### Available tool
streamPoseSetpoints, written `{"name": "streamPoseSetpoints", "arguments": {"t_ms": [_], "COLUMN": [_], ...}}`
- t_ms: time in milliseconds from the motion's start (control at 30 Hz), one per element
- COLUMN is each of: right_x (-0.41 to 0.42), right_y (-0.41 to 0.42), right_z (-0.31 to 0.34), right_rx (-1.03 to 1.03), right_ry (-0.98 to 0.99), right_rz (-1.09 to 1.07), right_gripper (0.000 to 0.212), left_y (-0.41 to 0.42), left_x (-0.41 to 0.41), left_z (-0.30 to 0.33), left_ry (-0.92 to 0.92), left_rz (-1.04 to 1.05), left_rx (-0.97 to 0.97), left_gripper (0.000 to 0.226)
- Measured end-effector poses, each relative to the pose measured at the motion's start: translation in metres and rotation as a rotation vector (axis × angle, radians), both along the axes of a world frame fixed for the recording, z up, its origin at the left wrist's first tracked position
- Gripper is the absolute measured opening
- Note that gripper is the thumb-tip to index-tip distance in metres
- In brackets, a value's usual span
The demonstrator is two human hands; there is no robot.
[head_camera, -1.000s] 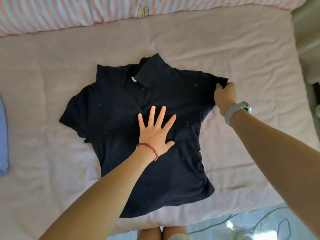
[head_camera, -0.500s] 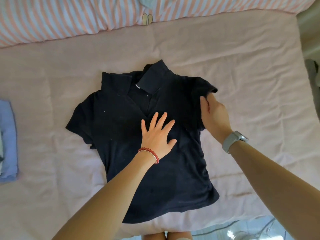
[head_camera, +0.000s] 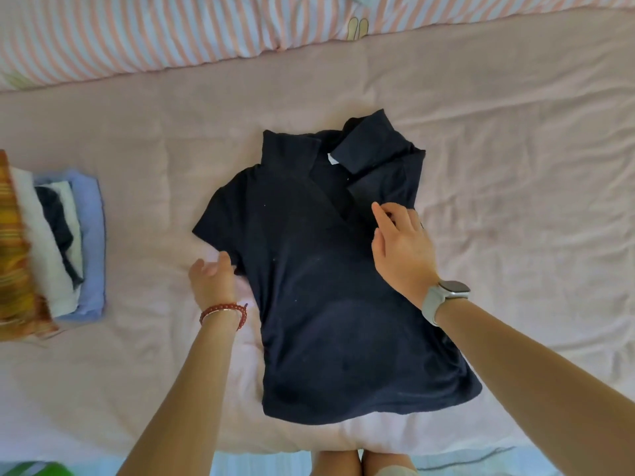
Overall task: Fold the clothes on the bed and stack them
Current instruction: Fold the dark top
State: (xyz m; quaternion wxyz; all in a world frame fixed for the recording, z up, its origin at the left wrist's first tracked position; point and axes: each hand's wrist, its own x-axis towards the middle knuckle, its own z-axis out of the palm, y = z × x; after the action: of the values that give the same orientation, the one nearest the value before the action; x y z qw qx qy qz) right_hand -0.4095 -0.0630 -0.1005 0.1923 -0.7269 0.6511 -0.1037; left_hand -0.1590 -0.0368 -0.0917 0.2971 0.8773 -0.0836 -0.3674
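A shirt [head_camera: 330, 286] lies flat in the middle of the bed [head_camera: 515, 166], and I have one hand at each of its sides.

From my view the shirt's collar points to the far side and its hem reaches the near edge of the bed. Its right sleeve is folded in over the chest, and my right hand [head_camera: 402, 245] rests on that folded part. My left hand [head_camera: 211, 280] sits on the bed just beside the left sleeve, touching its near edge. A stack of folded clothes [head_camera: 65, 242] lies well apart to the left, near the bed's left side. A pillow [head_camera: 171, 32] runs along the far edge of the bed.
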Motion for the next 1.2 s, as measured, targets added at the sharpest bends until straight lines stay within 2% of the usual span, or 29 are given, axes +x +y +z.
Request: {"name": "streamPoseSetpoints", "arguments": {"t_ms": [133, 200, 267, 400, 467, 533, 567, 600, 667, 700, 733, 800, 867, 967, 1033, 1133, 1200], "right_x": [0.0, 0.004, 0.006, 0.007, 0.007, 0.008, 0.008, 0.008, 0.006, 0.005, 0.003, 0.0, 0.0, 0.003, 0.006, 0.009, 0.009], "right_y": [-0.002, -0.008, -0.012, -0.019, -0.022, -0.025, -0.027, -0.028, -0.031, -0.032, -0.033, -0.036, -0.035, -0.027, -0.018, -0.015, -0.024], "right_z": [-0.008, -0.011, -0.012, -0.012, -0.011, -0.01, -0.009, -0.008, -0.007, -0.006, -0.006, -0.003, -0.002, -0.007, -0.011, -0.016, -0.016], "right_rx": [0.101, 0.162, 0.264, 0.384, 0.422, 0.476, 0.502, 0.52, 0.543, 0.556, 0.568, 0.577, 0.567, 0.484, 0.353, 0.167, 0.138], "right_ry": [0.207, 0.247, 0.269, 0.332, 0.325, 0.296, 0.271, 0.235, 0.142, 0.094, 0.053, -0.01, -0.009, 0.163, 0.284, 0.344, 0.324], "right_rz": [0.141, 0.185, 0.203, 0.209, 0.211, 0.201, 0.192, 0.178, 0.144, 0.132, 0.123, 0.107, 0.105, 0.149, 0.177, 0.178, 0.179], "right_gripper": [0.054, 0.052, 0.054, 0.058, 0.058, 0.057, 0.057, 0.055, 0.052, 0.051, 0.05, 0.049, 0.049, 0.053, 0.054, 0.056, 0.057], "left_y": [-0.021, -0.031, -0.038, -0.044, -0.047, -0.052, -0.055, -0.058, -0.061, -0.06, -0.058, -0.051, -0.038, -0.017, -0.011, -0.02, -0.032], "left_x": [0.012, 0.014, 0.016, 0.018, 0.015, 0.002, -0.008, -0.02, -0.045, -0.053, -0.058, -0.057, -0.05, -0.045, -0.046, -0.046, -0.046], "left_z": [-0.006, -0.003, -0.002, 0.01, 0.024, 0.038, 0.044, 0.048, 0.054, 0.053, 0.052, 0.045, 0.032, 0.0, -0.018, -0.031, -0.034], "left_ry": [0.13, 0.22, 0.198, -0.204, -0.499, -0.664, -0.631, -0.499, -0.028, 0.105, 0.097, -0.178, -0.442, -0.612, -0.704, -0.815, -0.891], "left_rz": [-0.048, 0.014, 0.044, -0.081, -0.308, -0.541, -0.635, -0.714, -0.809, -0.851, -0.899, -0.901, -0.925, -1.2, -1.381, -1.486, -1.508], "left_rx": [-0.085, -0.156, -0.134, -0.137, -0.065, -0.008, -0.009, -0.028, -0.085, -0.109, -0.14, -0.235, -0.252, -0.155, -0.077, -0.02, -0.014], "left_gripper": [0.044, 0.039, 0.041, 0.04, 0.038, 0.037, 0.036, 0.034, 0.034, 0.036, 0.036, 0.028, 0.026, 0.039, 0.05, 0.058, 0.059]}}
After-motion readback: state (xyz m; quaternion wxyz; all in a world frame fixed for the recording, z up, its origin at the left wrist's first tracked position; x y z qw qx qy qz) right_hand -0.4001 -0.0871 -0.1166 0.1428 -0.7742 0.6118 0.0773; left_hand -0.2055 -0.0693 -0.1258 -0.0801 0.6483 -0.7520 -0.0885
